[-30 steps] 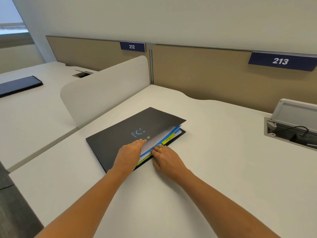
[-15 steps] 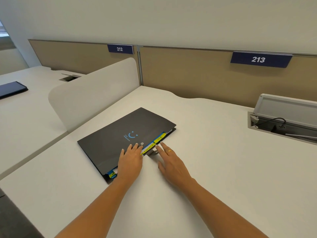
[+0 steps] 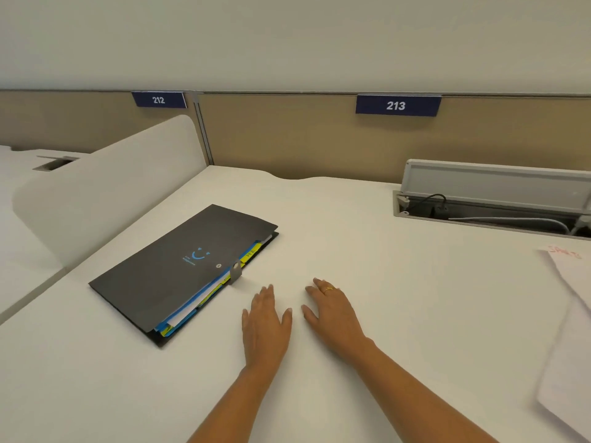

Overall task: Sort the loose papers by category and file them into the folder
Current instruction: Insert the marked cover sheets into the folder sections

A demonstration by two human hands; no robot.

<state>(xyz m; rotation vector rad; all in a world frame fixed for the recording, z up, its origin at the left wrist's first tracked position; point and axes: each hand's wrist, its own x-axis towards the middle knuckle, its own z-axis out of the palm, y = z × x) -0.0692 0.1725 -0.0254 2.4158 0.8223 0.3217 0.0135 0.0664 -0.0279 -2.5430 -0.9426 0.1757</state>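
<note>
A: What's on the desk [image 3: 399, 276]?

B: The folder [image 3: 172, 273], cover down, lies left of the 2 hands, its long axis slanting from near-left to far-right. 1 loose sheet [image 3: 571, 346] sits well apart, at the right edge.

A: And the hands?

B: Flat, fingers relaxed, holding nothing. The left hand [image 3: 265, 327] is nearer the folder; the right hand [image 3: 334, 318], I'd judge, suits the sheet.

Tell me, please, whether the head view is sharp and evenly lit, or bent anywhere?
Head view: soft, even light, no glare, faint shadow beside the folder; 213 sign legible; wide-angle lens leans the partition post and stretches the paper at the right edge, its red writing unreadable.
</note>
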